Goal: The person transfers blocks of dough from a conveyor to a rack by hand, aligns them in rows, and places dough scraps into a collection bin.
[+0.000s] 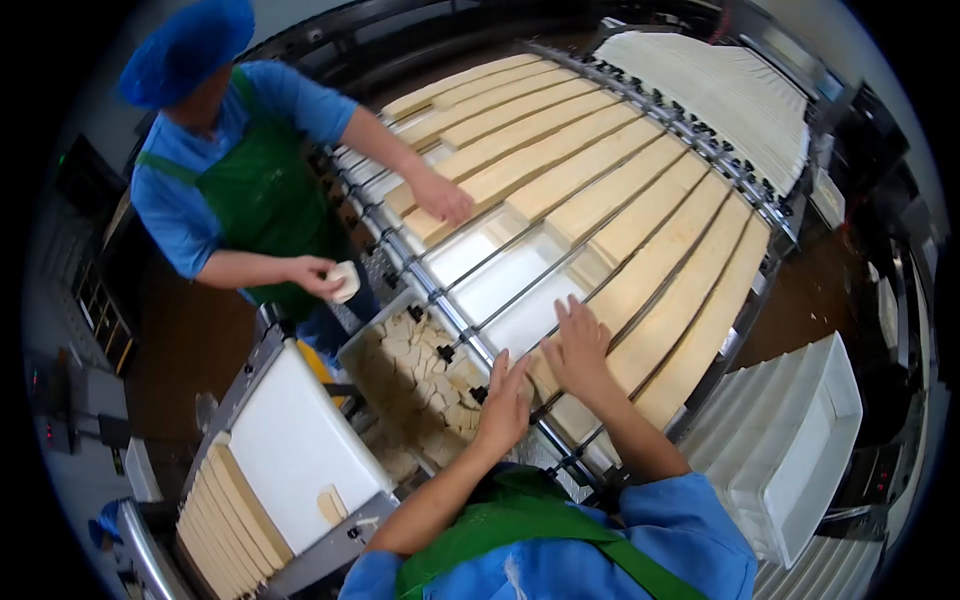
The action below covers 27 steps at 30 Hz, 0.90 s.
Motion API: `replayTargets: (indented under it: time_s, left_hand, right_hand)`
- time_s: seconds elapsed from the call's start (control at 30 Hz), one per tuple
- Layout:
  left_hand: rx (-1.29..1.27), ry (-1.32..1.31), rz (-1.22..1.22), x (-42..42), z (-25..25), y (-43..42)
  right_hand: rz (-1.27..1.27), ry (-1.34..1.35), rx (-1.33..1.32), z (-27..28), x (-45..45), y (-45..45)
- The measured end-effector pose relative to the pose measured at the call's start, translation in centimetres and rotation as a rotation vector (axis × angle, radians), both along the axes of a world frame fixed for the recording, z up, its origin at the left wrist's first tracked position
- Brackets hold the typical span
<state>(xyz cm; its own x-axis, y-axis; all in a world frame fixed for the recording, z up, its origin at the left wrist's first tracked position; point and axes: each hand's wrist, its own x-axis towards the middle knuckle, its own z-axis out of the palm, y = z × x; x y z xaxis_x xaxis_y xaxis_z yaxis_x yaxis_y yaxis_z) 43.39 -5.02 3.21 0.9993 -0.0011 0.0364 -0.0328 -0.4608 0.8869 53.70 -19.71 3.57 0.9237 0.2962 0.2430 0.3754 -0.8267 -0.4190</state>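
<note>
Long pale-yellow, dough-like strips [630, 295] lie side by side on a white conveyor belt [520, 290], with thin metal rods between them. My right hand [578, 350] rests on the near end of one strip, fingers stretched out. Close beside it, my left hand [505, 402] is at the strip's end by the metal rail, fingers extended and apart. Neither hand is wrapped around anything. Below the rail, near my left hand, a bin [358, 350] holds many broken pale pieces [420, 380].
Across the belt, a co-worker in a green apron [245, 185] reaches over the strips and holds a pale piece [345, 283]. A second belt [300, 420] with stacked strips [228, 520] stands at lower left. White trays [775, 440] are stacked at right.
</note>
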Motion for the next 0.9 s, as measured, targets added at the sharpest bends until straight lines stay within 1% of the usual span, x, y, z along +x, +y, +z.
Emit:
replayTargets:
  time_s: [0.07,0.1,0.13,0.2,0.23,0.27,0.33,0.4,0.47,0.53,0.6,0.63,0.7,0.73,0.8,0.87,0.9]
  left_hand:
    - [0.054,-0.160,0.144,-1.0,0.3,1.3]
    - [0.107,-0.219,0.187,-1.7,-0.1,2.3]
    - [0.008,-0.126,0.220,-2.6,0.6,3.2]
    - [-0.006,-0.133,0.250,-4.2,0.1,5.4]
    - [0.013,-0.114,0.262,-5.0,-0.5,6.5]
    - [0.032,-0.100,0.269,-5.9,-1.2,7.3]
    - [0.108,0.168,0.343,-8.2,-2.4,9.4]
    - [0.421,0.225,0.468,-10.6,-3.8,12.3]
    - [0.584,0.276,0.564,-14.1,-7.7,16.8]
    - [0.678,0.533,0.848,-18.1,-8.5,20.1]
    - [0.733,0.842,1.036,-20.5,-6.0,21.5]
    - [0.733,0.852,1.035,-21.5,-6.0,22.2]
    - [0.413,1.112,0.994,-23.3,-6.2,23.2]
    - [0.410,1.118,0.997,-23.8,-6.7,23.2]
    - [0.253,0.783,0.978,-23.9,-8.0,22.5]
    - [0.374,0.644,0.844,-22.2,-8.0,20.7]
    - [0.370,0.570,0.818,-21.2,-7.7,19.7]
  right_hand:
    - [0.178,0.116,-0.145,1.0,-3.4,1.6]
    - [0.204,0.144,-0.233,0.7,-4.3,1.9]
    - [0.250,0.178,-0.234,0.1,-4.6,1.9]
    - [0.191,0.058,-0.389,-1.2,-4.5,1.9]
    - [0.227,0.081,-0.389,-1.5,-4.5,1.9]
    - [0.207,0.100,-0.368,-1.3,-4.3,1.8]
    - [0.196,0.134,-0.353,-0.6,-4.2,2.5]
    - [0.181,0.080,-0.312,-0.1,-4.3,3.0]
    - [0.201,0.064,-0.322,-0.3,-4.7,3.4]
    - [0.246,0.037,-0.286,0.3,-5.5,4.2]
    - [0.262,0.057,-0.294,0.5,-6.3,5.1]
    - [0.272,0.084,-0.285,0.6,-6.7,5.5]
    - [0.285,0.140,-0.257,0.4,-7.5,6.5]
    - [0.291,0.143,-0.259,0.1,-7.8,6.9]
    - [0.311,0.128,-0.257,-0.3,-8.5,7.7]
    - [0.328,0.123,-0.266,-0.1,-9.1,8.4]
    - [0.341,0.119,-0.262,0.0,-9.4,8.8]
